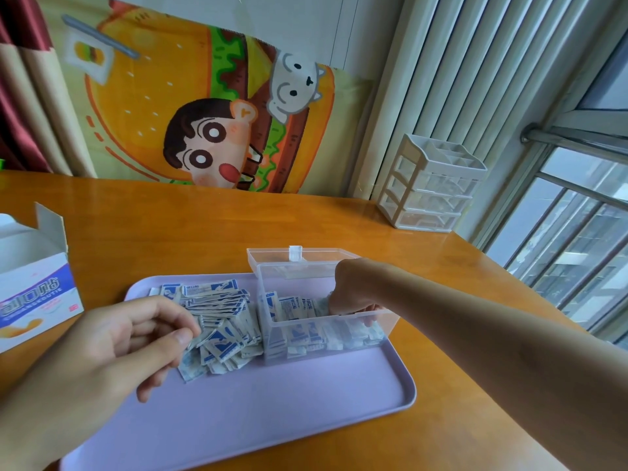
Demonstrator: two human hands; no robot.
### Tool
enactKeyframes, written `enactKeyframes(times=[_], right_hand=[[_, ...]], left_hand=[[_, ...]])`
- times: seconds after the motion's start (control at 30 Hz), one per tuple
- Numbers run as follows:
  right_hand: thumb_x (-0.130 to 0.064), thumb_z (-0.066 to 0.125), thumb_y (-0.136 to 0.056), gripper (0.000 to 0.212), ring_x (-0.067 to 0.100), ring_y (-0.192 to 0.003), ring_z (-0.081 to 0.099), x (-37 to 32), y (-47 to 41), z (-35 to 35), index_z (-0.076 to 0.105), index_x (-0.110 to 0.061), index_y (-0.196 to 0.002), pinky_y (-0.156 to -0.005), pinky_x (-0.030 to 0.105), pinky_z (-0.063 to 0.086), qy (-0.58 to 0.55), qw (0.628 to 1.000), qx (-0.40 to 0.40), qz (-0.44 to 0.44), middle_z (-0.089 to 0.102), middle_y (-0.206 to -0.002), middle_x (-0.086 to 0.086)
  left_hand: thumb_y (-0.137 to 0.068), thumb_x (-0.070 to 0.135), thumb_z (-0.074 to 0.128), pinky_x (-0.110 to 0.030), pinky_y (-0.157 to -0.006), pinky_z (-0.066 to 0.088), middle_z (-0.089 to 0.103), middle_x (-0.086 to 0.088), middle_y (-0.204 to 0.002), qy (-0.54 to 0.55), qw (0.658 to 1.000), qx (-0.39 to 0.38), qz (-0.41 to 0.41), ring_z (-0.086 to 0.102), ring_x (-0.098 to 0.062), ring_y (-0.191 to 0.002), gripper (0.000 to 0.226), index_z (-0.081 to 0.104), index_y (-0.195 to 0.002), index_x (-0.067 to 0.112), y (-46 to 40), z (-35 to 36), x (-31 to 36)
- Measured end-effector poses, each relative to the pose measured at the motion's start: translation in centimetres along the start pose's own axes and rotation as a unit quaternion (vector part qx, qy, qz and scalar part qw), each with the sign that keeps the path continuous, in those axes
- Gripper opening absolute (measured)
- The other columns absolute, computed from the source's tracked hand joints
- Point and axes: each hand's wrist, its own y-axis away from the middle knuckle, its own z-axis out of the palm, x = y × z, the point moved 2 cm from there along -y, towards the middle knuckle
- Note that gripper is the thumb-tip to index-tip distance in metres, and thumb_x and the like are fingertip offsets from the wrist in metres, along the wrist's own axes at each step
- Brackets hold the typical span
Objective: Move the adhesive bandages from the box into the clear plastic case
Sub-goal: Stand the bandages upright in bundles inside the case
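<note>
Orange wooden table [204, 226], lilac tray [272, 402]: wrapped bandages [217, 317], light, thin, slippery; pinch edges. Left hand [136, 338] pinches one; right hand [353, 287] clasps several inside clear case [306, 338]

Orange wooden table [204, 229] — carrying lilac tray [272, 402], opened bandage box [34, 294], small drawer organiser [428, 188].

A glossy wooden table [204, 226] carries a smooth matt lilac plastic tray [272, 409], a clear plastic case [272, 277] and paper-wrapped bandages [217, 321].
</note>
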Motion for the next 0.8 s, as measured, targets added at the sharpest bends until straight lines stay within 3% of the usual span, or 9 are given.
enactKeyframes(times=[0.27, 0.4, 0.47, 0.57, 0.7, 0.8], right_hand=[[-0.04, 0.065, -0.092, 0.028, 0.015, -0.06, 0.054, 0.39, -0.25, 0.09, 0.057, -0.017, -0.078, -0.049, 0.024, 0.04, 0.014, 1.0, 0.028, 0.003, 0.06, -0.073, -0.002], [-0.039, 0.066, -0.092, 0.026, 0.012, -0.062, 0.065, 0.3, 0.12, -0.06, 0.061, -0.014, -0.089, -0.051, 0.022, 0.044, -0.027, 1.0, -0.006, 0.005, 0.063, -0.075, -0.002], [-0.036, 0.063, -0.094, 0.024, 0.014, -0.059, 0.062, 0.26, 0.07, -0.07, 0.06, -0.014, -0.085, -0.05, 0.023, 0.044, -0.011, 1.0, -0.007, 0.003, 0.063, -0.073, -0.002], [-0.036, 0.062, -0.094, 0.028, 0.015, -0.064, 0.057, 0.28, -0.22, 0.13, 0.055, -0.015, -0.077, -0.051, 0.024, 0.042, 0.024, 1.0, 0.015, -0.001, 0.06, -0.074, -0.002], [-0.038, 0.065, -0.091, 0.026, 0.021, -0.076, 0.071, 0.45, -0.65, 0.5, 0.057, -0.015, -0.08, -0.048, 0.024, 0.041, 0.006, 1.0, 0.021, 0.001, 0.063, -0.076, -0.002], [-0.038, 0.066, -0.091, 0.025, 0.021, -0.078, 0.071, 0.41, -0.65, 0.54, 0.058, -0.016, -0.085, -0.049, 0.025, 0.042, 0.007, 1.0, 0.024, -0.001, 0.063, -0.076, -0.002]], left_hand=[[-0.04, 0.09, 0.078, -0.046, -0.037, 0.042, 0.059, -0.01, -0.059, 0.003, 1.0, 0.005, -0.004, 0.053, -0.022, -0.049, 0.089, 0.077, -0.092, 0.018, 0.05, 0.1, 0.04], [-0.041, 0.09, 0.078, -0.038, -0.04, 0.046, 0.06, -0.01, -0.06, -0.004, 1.0, 0.004, 0.001, 0.054, -0.023, -0.049, 0.087, 0.077, -0.092, 0.019, -0.02, 0.1, -0.05], [-0.041, 0.09, 0.078, -0.035, -0.044, 0.048, 0.06, -0.01, -0.06, -0.005, 1.0, 0.002, 0.003, 0.054, -0.023, -0.049, 0.087, 0.078, -0.092, 0.019, -0.07, 0.06, -0.11], [-0.041, 0.09, 0.078, -0.035, -0.045, 0.048, 0.06, -0.009, -0.059, -0.005, 1.0, 0.001, 0.002, 0.054, -0.022, -0.049, 0.088, 0.077, -0.093, 0.019, -0.06, 0.03, -0.12], [-0.041, 0.09, 0.077, -0.035, -0.045, 0.049, 0.06, -0.009, -0.06, -0.006, 1.0, 0.001, -0.001, 0.055, -0.022, -0.049, 0.087, 0.078, -0.092, 0.019, 0.01, 0.03, 0.02], [-0.041, 0.091, 0.077, -0.041, -0.04, 0.046, 0.06, -0.01, -0.06, -0.004, 1.0, 0.001, -0.005, 0.055, -0.023, -0.049, 0.089, 0.078, -0.095, 0.019, 0.08, 0.1, 0.21]])
